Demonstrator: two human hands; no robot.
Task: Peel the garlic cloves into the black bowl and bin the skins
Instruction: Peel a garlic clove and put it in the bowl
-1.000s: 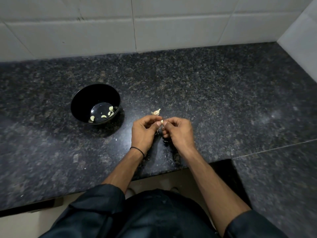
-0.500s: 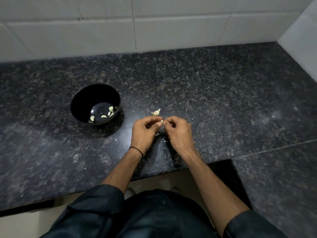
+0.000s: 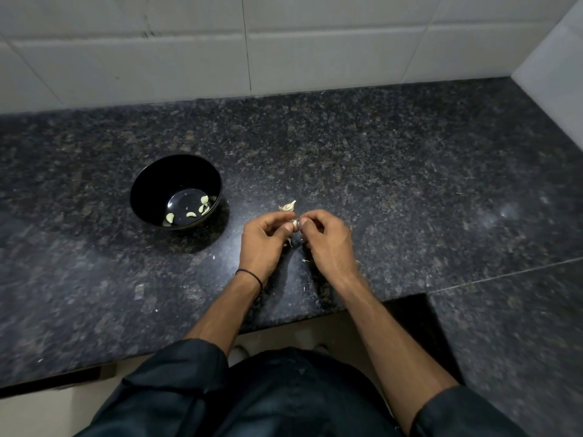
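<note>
Head view is showing one black bowl (image 3: 157, 181) sitting on the dark speckled countertop (image 3: 394, 184), and every other place is being given from that bowl. Inside it, about five pale peeled cloves (image 3: 190, 214) are lying on the bottom. They are bunching toward its right wall, which is making an exact count hard. Right of the bowl and a little nearer the person, two hands are meeting. The left hand (image 3: 262, 244) and the right hand (image 3: 328, 244) are both curling their fingers and pinching one small garlic clove (image 3: 295, 224) between their fingertips, just above the counter. One loose garlic piece (image 3: 287, 205), with its skin on, is lying right of the bowl, just beyond the hands. A few pale skin scraps (image 3: 289, 242) are lying under and between the hands. One black band (image 3: 249, 275) is circling the left wrist.
</note>
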